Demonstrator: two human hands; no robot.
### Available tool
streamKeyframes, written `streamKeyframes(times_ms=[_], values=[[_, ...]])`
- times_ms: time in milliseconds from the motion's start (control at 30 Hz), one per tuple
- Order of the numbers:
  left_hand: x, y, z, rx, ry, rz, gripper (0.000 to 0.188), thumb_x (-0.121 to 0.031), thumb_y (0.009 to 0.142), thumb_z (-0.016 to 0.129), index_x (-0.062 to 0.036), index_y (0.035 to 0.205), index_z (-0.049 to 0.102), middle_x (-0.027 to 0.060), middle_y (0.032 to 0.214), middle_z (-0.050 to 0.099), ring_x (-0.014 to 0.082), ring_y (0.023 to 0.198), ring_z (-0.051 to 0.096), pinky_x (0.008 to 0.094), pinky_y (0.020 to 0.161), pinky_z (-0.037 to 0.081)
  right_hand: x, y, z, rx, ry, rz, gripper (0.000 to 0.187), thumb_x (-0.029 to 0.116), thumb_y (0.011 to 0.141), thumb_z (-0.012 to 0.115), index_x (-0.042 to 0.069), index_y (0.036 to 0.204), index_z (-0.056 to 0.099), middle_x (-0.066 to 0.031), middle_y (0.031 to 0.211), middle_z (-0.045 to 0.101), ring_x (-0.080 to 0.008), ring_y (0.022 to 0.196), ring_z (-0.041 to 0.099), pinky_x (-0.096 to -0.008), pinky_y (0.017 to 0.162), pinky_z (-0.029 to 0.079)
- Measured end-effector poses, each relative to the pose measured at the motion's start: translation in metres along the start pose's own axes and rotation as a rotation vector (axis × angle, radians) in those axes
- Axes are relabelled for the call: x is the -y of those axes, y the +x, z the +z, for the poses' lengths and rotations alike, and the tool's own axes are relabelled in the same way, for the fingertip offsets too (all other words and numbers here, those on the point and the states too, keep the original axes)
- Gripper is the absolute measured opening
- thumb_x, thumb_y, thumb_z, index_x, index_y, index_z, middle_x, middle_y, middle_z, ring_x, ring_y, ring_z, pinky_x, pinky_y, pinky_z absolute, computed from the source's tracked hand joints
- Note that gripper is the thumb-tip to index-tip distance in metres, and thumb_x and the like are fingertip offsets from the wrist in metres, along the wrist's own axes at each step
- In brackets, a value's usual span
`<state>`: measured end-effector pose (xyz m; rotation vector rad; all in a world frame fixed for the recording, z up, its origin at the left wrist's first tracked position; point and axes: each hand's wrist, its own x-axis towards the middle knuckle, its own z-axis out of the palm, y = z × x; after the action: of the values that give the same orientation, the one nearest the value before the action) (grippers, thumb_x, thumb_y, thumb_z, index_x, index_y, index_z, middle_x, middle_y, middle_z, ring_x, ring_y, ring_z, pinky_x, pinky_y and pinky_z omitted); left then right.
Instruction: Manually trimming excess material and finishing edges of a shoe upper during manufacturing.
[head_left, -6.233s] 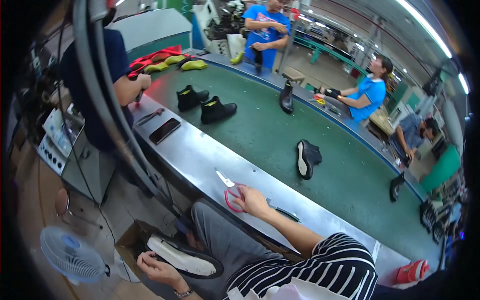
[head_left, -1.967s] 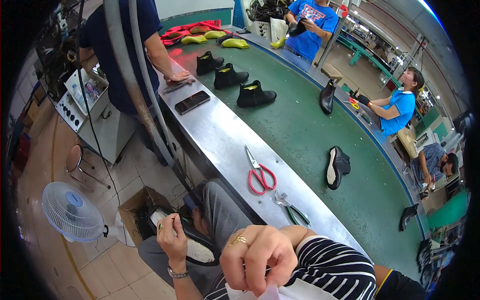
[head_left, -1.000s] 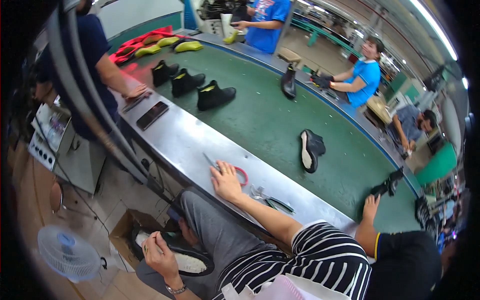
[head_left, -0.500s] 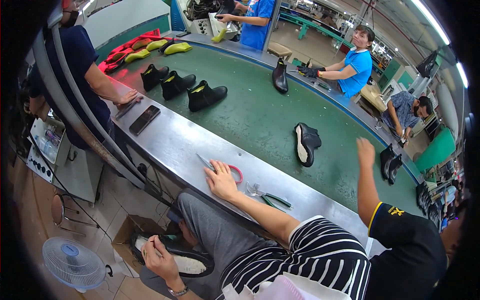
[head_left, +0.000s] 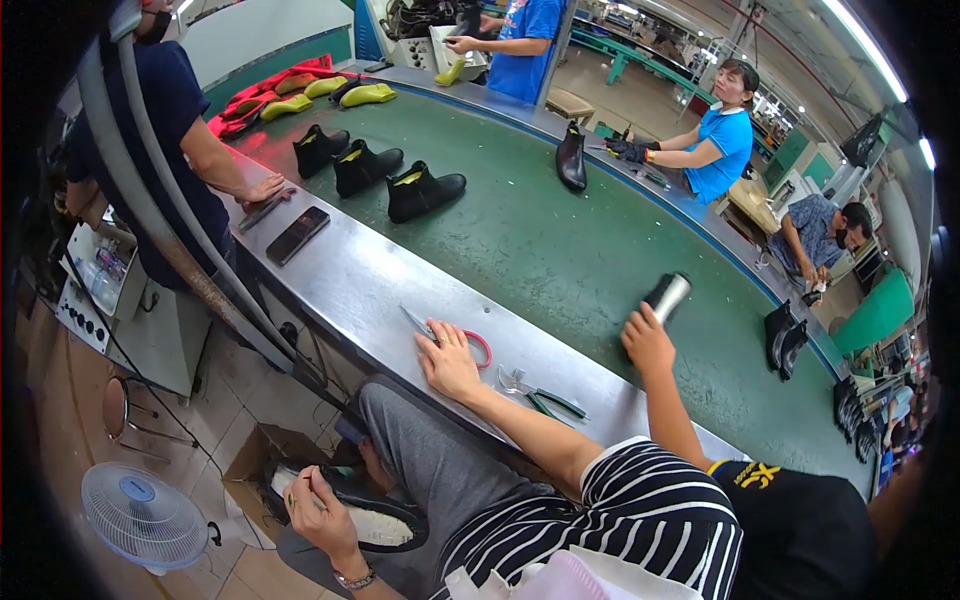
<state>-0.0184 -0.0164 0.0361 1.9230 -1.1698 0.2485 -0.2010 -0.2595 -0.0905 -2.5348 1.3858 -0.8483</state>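
Observation:
A black boot (head_left: 384,531) with a pale underside lies across my lap. My left hand (head_left: 318,512) is closed at its middle, and a thin dark strip shows by the fingertips. My right hand (head_left: 449,364) rests palm down, fingers stretched, on the metal edge of the belt table. Under it lie scissors (head_left: 484,349) with red handles, partly covered by the hand and their blades pointing left. Green-handled pliers (head_left: 547,394) lie to the right of my right hand. Beyond, a co-worker's hand (head_left: 650,340) grips another black boot (head_left: 668,293) over the green belt.
Several black boots (head_left: 425,193) stand along the green belt (head_left: 520,250), with yellow-green shoe forms (head_left: 367,95) behind. A phone (head_left: 298,236) lies on the metal edge. Curved metal bars (head_left: 180,220) rise at left. A cardboard box (head_left: 262,460) and fan (head_left: 145,517) stand below; co-workers surround the belt.
The co-worker's arm at my right has come down and taken hold of the boot on the belt, tilting it and shifting it right. Both my hands stay where they were.

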Motion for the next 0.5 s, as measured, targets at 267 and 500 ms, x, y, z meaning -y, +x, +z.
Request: streamKeyframes(times_ms=[267,500], values=[[0.0004,0.0003,0.001,0.003,-0.014,0.004,0.006,-0.005,0.091,0.061,0.0006,0.091,0.062,0.0115,0.086,0.064,0.0304,0.081,0.059,0.039,0.073,0.047,-0.0034,0.0005,0.0011,0.001,0.001,-0.008,0.039,0.02,0.085,0.061,0.01,0.123,0.06,-0.0197,0.139,0.046,-0.0365,0.13,0.041,-0.0491,0.111,0.029],[-0.0005,0.0027,-0.0009,-0.007,-0.02,0.016,0.006,-0.005,0.091,0.06,0.0006,0.091,0.062,0.0118,0.085,0.065,0.0307,0.081,0.06,0.0393,0.072,0.047,-0.0005,0.0018,0.0014,0.003,-0.019,-0.007,0.039,0.022,0.087,0.06,0.01,0.124,0.06,-0.0196,0.139,0.046,-0.0368,0.129,0.041,-0.0495,0.111,0.029]])
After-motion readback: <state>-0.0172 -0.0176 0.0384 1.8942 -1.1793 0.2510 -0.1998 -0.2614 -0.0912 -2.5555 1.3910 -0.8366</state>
